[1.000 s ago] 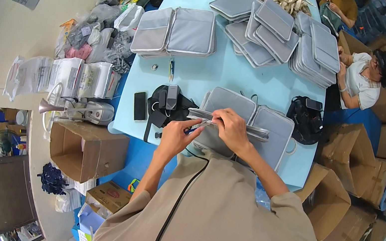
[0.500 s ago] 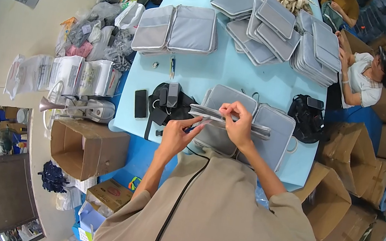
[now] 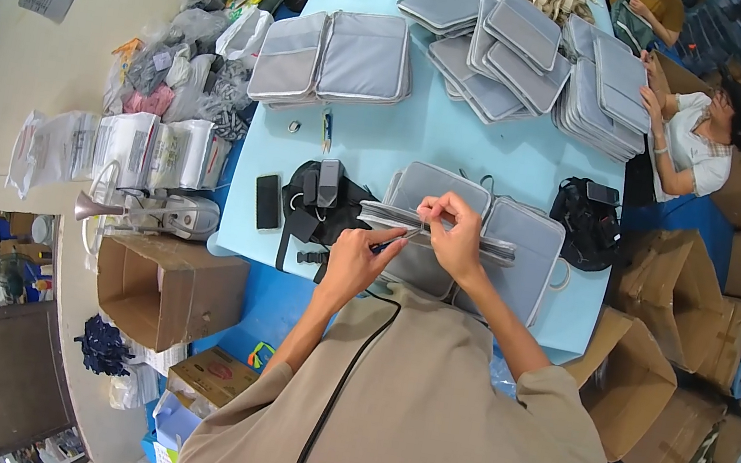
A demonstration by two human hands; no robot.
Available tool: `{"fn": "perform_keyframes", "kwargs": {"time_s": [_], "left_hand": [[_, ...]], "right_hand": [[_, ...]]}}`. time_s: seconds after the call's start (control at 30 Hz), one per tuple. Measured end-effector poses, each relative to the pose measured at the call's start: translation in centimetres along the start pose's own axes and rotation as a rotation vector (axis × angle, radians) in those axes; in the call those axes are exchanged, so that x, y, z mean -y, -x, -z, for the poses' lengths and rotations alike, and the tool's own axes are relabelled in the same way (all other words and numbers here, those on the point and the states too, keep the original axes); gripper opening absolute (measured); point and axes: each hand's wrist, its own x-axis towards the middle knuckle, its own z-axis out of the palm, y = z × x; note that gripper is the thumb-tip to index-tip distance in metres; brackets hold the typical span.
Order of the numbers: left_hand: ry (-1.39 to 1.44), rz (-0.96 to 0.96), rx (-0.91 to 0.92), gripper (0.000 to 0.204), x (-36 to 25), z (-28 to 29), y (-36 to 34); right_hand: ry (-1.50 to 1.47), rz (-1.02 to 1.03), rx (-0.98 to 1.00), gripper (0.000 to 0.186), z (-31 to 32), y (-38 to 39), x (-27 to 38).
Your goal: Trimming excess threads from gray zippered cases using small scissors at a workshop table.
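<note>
A grey zippered case [image 3: 494, 249] stands edge-up in front of me, its thick layered rim facing up. Beside its left part, my left hand [image 3: 362, 254] is closed on a small metal-tipped tool [image 3: 411, 232], the tip against the case's edge. My right hand [image 3: 453, 235] pinches at the same edge, just right of the tip; what lies between its fingertips is too small to make out. Under and behind them lie more grey cases [image 3: 523, 246], flat on the light-blue table [image 3: 344, 155].
Stacked grey cases [image 3: 369, 57] lie farther back, with piles [image 3: 524, 57] to their right. A phone [image 3: 268, 202] and black pouch with devices [image 3: 324, 187] sit left; a black bag [image 3: 585, 222] lies right. A co-worker [image 3: 700, 138] handles cases at the right edge. Cardboard boxes [image 3: 636, 390] flank the table.
My left hand has shifted slightly right and up, bringing the tool's tip closer to my right fingertips. My right hand stays at the case's edge. The co-worker's head has turned.
</note>
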Motion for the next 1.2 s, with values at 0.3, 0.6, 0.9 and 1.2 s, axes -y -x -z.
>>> {"fn": "perform_keyframes", "kwargs": {"time_s": [0.3, 0.6, 0.9, 1.2], "left_hand": [[0.078, 0.143, 0.026, 0.029, 0.6, 0.0, -0.3], [0.126, 0.089, 0.054, 0.031, 1.0, 0.5, -0.6], [0.116, 0.044, 0.14, 0.032, 2.0, 1.3, -0.9], [0.123, 0.067, 0.13, 0.033, 1.6, 1.4, -0.3]], "right_hand": [[0.005, 0.009, -0.026, 0.021, 0.8, 0.8, 1.3], [0.432, -0.008, 0.017, 0.012, 3.3, 4.4, 5.1], [0.728, 0.333, 0.151, 0.018, 2.4, 1.8, 4.2], [0.7, 0.389, 0.198, 0.016, 2.6, 2.2, 3.2]]}}
